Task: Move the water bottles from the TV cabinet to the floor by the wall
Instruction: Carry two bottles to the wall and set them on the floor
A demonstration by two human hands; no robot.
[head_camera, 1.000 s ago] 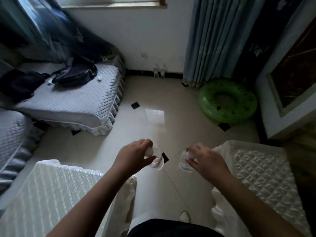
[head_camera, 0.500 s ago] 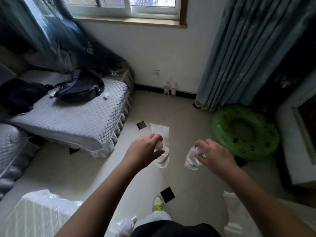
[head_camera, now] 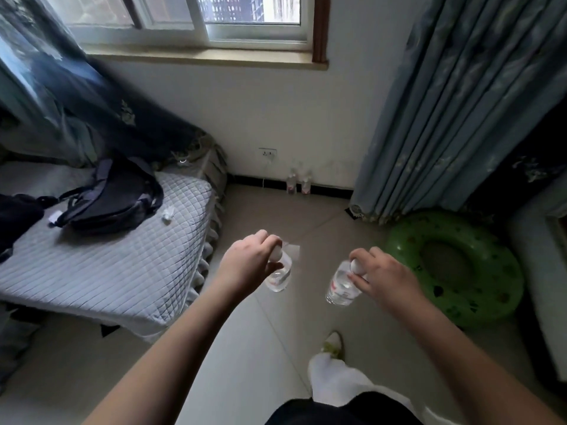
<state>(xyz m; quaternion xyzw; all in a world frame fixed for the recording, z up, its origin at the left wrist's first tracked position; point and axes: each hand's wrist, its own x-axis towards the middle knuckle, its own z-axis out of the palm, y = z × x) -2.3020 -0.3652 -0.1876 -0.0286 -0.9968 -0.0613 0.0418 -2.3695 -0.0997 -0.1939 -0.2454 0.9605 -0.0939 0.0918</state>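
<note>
bottles held: 2 | bottles by wall: 2 | swim ring: 1 | backpack: 1

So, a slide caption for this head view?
Each hand carries a water bottle toward two bottles by the wall.

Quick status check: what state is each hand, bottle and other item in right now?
Left hand: grips a bottle by its cap
Left bottle: hanging, carried
Right hand: grips a bottle by its cap
Right bottle: hanging, carried
Two bottles by wall: upright on floor
Backpack: lying on bed

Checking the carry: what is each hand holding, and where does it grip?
Left hand holds a water bottle at its cap end; right hand likewise holds another bottle.
</note>
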